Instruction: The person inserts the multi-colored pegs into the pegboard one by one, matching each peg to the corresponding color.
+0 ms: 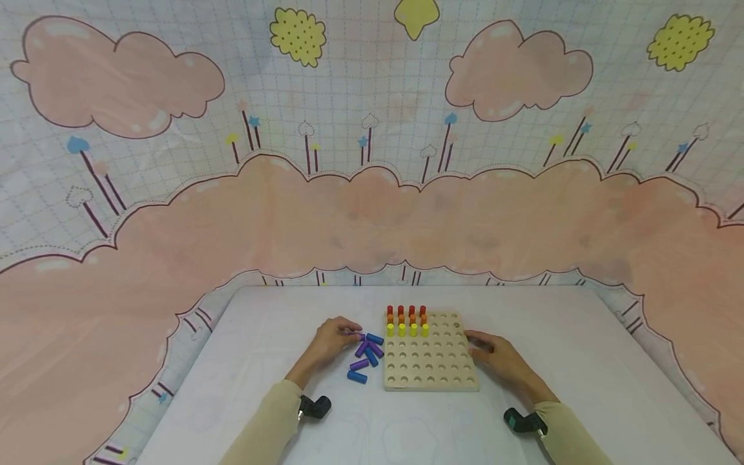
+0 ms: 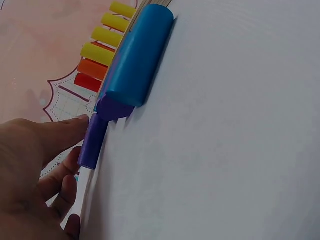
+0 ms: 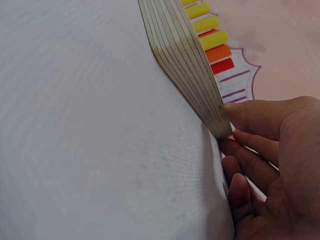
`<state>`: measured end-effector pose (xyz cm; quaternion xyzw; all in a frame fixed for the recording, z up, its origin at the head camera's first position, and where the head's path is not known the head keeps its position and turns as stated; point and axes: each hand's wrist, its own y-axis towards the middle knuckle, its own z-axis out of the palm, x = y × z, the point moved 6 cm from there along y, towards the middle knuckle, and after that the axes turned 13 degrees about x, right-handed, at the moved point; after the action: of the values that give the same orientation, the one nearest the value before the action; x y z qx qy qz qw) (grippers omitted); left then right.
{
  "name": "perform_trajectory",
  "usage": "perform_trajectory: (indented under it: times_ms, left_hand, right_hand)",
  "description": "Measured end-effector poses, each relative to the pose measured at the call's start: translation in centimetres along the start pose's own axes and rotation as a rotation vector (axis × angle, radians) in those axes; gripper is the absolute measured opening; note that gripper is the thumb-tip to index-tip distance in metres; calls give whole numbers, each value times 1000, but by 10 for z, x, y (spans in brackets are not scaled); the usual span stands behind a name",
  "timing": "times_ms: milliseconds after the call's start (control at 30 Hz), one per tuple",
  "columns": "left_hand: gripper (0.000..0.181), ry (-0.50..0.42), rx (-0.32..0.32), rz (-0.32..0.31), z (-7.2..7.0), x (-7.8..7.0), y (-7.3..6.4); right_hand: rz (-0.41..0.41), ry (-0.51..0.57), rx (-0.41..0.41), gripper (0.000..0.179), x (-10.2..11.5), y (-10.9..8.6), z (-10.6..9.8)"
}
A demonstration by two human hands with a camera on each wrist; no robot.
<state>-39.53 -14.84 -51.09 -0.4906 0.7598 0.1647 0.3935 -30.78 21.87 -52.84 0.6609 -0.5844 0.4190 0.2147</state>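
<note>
Pink cloud-printed cloth (image 1: 372,226) rises behind a white bench (image 1: 540,316). On it lies a holed wooden board (image 1: 431,365), bearing rows of red pegs (image 1: 412,310), orange pegs (image 1: 413,320) and yellow pegs (image 1: 413,330) at its far left. Left hand (image 1: 331,340): grip pinched on a purple peg (image 2: 93,142), beside loose blue pegs (image 1: 357,376) and purple ones left of the board. Right hand (image 1: 502,358): thumb and fingers apart, touching the board's right edge.

Wooden pegboard (image 1: 430,388) lies flat | red pegs (image 1: 412,310), orange pegs (image 1: 413,319), yellow pegs (image 1: 413,330) stand upright | blue pegs (image 1: 371,356), purple pegs (image 1: 359,364) lie alongside
</note>
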Motion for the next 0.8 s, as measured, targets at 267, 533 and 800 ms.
perform_trajectory:
  times_ms: [267,533,800]
  left_hand:
    - [16,76,7,-7,3,3,1]
    - [15,10,-56,13,-2,3,-2]
    - [16,-21,-121,40,-7,-1,-12]
  right_hand:
    - [7,-7,-3,50,-1,1,1]
    - [4,-23,-11,49,0,1,0]
    - [4,-33,-17,48,1,0,0]
